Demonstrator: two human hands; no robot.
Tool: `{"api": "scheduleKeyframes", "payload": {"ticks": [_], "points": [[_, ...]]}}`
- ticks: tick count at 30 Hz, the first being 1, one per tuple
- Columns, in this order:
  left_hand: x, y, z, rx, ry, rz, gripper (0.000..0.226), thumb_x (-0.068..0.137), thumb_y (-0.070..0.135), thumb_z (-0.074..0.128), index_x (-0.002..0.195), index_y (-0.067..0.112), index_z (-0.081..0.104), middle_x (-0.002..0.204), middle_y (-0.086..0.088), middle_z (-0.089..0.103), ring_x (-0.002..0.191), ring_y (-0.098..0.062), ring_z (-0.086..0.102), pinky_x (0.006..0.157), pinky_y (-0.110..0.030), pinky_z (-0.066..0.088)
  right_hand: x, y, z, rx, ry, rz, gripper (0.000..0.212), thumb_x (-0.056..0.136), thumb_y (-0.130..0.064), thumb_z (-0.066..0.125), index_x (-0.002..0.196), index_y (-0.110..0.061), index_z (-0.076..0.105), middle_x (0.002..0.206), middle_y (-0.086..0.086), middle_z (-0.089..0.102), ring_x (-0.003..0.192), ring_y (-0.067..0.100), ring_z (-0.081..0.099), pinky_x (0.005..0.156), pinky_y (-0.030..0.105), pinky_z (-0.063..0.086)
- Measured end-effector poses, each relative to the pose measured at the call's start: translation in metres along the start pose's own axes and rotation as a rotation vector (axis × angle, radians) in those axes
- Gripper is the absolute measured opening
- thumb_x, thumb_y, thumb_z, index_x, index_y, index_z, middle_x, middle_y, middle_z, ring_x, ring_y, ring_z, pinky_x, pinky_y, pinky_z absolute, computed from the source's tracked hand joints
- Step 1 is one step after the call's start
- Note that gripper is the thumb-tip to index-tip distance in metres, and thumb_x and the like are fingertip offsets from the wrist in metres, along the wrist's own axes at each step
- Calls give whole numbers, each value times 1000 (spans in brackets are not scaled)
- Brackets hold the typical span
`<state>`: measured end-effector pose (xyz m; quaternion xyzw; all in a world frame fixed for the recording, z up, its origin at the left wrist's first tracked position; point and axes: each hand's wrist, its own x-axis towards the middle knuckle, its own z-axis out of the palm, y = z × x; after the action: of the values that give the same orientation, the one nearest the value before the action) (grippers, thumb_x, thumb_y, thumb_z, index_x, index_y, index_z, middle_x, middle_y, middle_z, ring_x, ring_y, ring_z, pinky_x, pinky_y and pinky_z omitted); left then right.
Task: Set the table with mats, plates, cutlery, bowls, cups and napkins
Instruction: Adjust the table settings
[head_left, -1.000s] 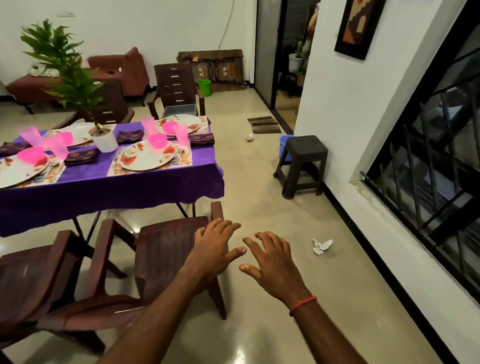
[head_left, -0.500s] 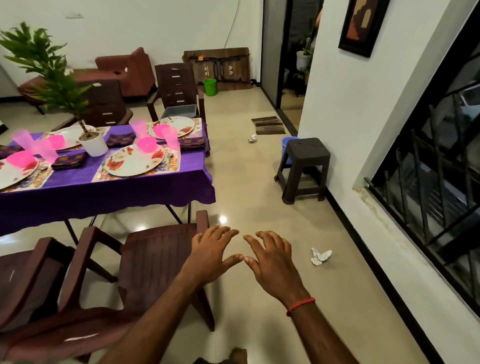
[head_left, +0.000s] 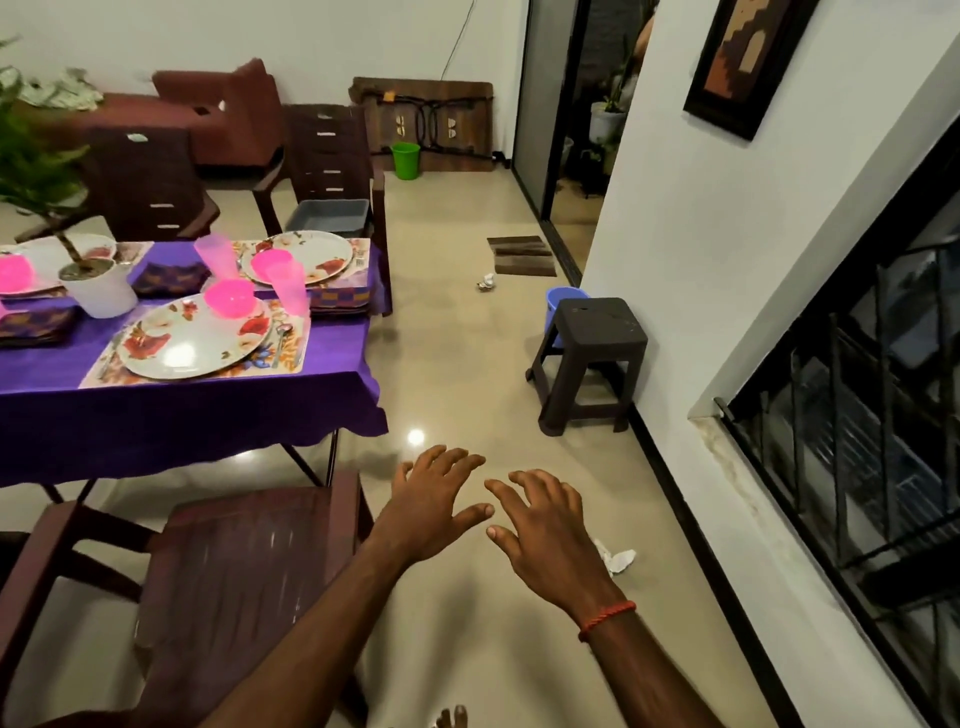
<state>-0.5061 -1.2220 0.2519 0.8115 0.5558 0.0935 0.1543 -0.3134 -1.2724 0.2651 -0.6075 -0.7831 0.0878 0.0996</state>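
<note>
The table with a purple cloth (head_left: 171, 410) stands at the left. On it lie floral mats (head_left: 291, 358), floral plates (head_left: 192, 338), pink bowls (head_left: 228, 297), pink cups (head_left: 288, 288), folded dark napkins (head_left: 171, 278) and a spoon (head_left: 283, 338). My left hand (head_left: 431, 501) and my right hand (head_left: 545, 530) hover side by side over the floor, right of the table, fingers spread, holding nothing.
A dark brown chair (head_left: 234, 582) stands just left of my hands. Another chair (head_left: 327, 156) at the far end holds a grey tray (head_left: 327, 215). A dark stool (head_left: 589, 358) stands by the right wall. Crumpled paper (head_left: 618, 558) lies on the floor. A potted plant (head_left: 98, 286) sits on the table.
The view has shifted so the table sits further left and closer. Both hands stay spread and empty, now slightly further apart.
</note>
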Motion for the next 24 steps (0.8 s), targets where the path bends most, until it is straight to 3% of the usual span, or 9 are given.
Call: {"api": "scheduleKeyframes", "payload": {"ticks": [12,24], "points": [[136,-17,-21,36,-5,-39,70,93,73,44,153,41,30,162,11,31,153,-17,16,117,-50,22,130,63,-8,62,-24,-7,54,99,-56,44,150,-38,36,153,-2,39,142,20,32,114,42,27],[311,-35,-30,152,5,-99,71,92,76,39,154,41,29,161,11,31,153,-17,16,117,-53,24,304,163,-13,93,-83,-129,59,96,-61,47,149,-38,37,153,-2,42,142,21,35,115,45,26]]}}
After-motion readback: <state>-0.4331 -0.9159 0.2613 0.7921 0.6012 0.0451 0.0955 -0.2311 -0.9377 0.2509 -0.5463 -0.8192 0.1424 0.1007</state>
